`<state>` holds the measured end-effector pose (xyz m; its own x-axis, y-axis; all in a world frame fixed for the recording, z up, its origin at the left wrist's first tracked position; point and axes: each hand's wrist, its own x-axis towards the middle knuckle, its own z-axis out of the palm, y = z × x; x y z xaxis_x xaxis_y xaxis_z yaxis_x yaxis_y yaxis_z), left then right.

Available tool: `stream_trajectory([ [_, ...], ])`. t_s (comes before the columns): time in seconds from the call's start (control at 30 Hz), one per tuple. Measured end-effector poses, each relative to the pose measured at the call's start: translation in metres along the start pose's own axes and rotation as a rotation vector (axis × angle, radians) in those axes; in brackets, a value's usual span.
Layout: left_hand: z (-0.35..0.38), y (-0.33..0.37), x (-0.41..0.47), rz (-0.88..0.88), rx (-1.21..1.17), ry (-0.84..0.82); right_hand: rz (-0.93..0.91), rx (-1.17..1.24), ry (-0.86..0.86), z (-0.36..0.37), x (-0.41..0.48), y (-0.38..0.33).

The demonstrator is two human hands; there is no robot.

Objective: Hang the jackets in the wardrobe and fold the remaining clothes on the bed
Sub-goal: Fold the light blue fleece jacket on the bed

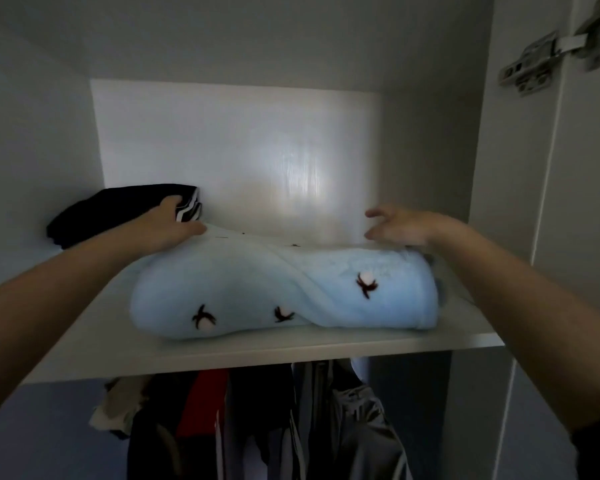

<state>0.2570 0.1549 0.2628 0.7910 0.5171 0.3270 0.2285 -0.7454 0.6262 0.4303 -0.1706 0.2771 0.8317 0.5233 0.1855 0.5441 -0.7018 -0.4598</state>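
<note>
A folded light blue fleece garment (pixel 284 289) with small dark bird marks lies on the white wardrobe shelf (pixel 222 351). My left hand (pixel 168 225) rests at its back left corner, thumb on the blue fabric, fingers reaching against a folded black garment (pixel 118 211) with white stripes. My right hand (pixel 400 226) hovers over the blue garment's back right end, fingers spread and loosely bent, holding nothing. Below the shelf hang several jackets (pixel 291 420) in red, black and grey.
The wardrobe's white back panel (pixel 243 157) and side walls enclose the shelf. A metal door hinge (pixel 530 67) sits on the right side panel. A pale crumpled cloth (pixel 113 407) shows at the lower left among the hanging clothes.
</note>
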Motion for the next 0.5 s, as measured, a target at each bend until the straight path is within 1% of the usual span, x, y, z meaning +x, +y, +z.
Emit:
stream_trajectory([
  [0.03,-0.003,0.011,-0.013,0.193,0.061,0.030,-0.140,0.024,0.053,0.007,-0.011,-0.013],
  [0.1,0.008,0.025,-0.050,0.500,0.262,-0.033,-0.443,-0.021,0.084,0.040,-0.041,-0.033],
  [0.13,0.019,0.022,-0.065,0.609,0.393,-0.054,-0.553,-0.106,0.086,0.059,-0.055,-0.037],
  [0.17,0.032,0.014,-0.074,0.667,0.555,-0.042,-0.611,-0.218,0.083,0.078,-0.061,-0.033],
  [0.2,0.041,0.004,-0.075,0.711,0.685,-0.003,-0.628,-0.344,0.082,0.089,-0.064,-0.026],
  [0.23,0.045,-0.004,-0.073,0.720,0.788,0.039,-0.627,-0.452,0.096,0.093,-0.061,-0.017],
  [0.27,0.046,-0.010,-0.068,0.707,0.857,0.067,-0.589,-0.517,0.096,0.092,-0.055,-0.007],
  [0.37,0.042,-0.025,-0.051,0.704,0.900,0.044,-0.461,-0.579,0.083,0.077,-0.041,0.012],
  [0.47,0.044,-0.028,-0.035,0.769,0.907,0.048,-0.432,-0.654,0.150,0.082,-0.027,0.012],
  [0.5,0.046,-0.026,-0.030,0.763,0.917,0.041,-0.407,-0.701,0.159,0.084,-0.022,0.009],
])
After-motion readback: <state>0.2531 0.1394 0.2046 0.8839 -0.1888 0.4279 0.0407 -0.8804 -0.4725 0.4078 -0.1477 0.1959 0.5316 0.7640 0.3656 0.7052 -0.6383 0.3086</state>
